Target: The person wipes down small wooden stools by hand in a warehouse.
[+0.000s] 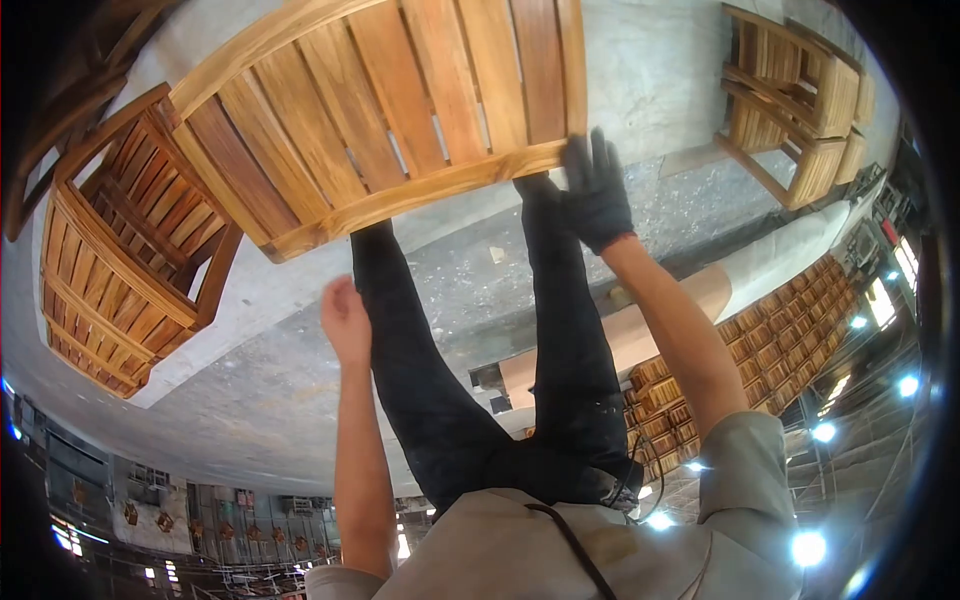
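Observation:
A slatted wooden panel [440, 90] with a curved edge rail fills the top middle of the view. At its near right corner, my right hand [598, 190], in a dark glove, lies with its fingers stretched out and touches the wood. My left hand [346, 315] is bare and hangs beside my left leg, below the panel's front rail and apart from it. Its fingers are foreshortened and blurred, so their pose is unclear, and nothing shows in it.
Slatted wooden chair-like pieces [125, 240] stand at the left. More wooden frames [795, 110] are at the upper right. Many stacked wooden pieces [780, 340] lie at the right behind a pale sheet [790, 255]. My legs stand on the grey floor [270, 400].

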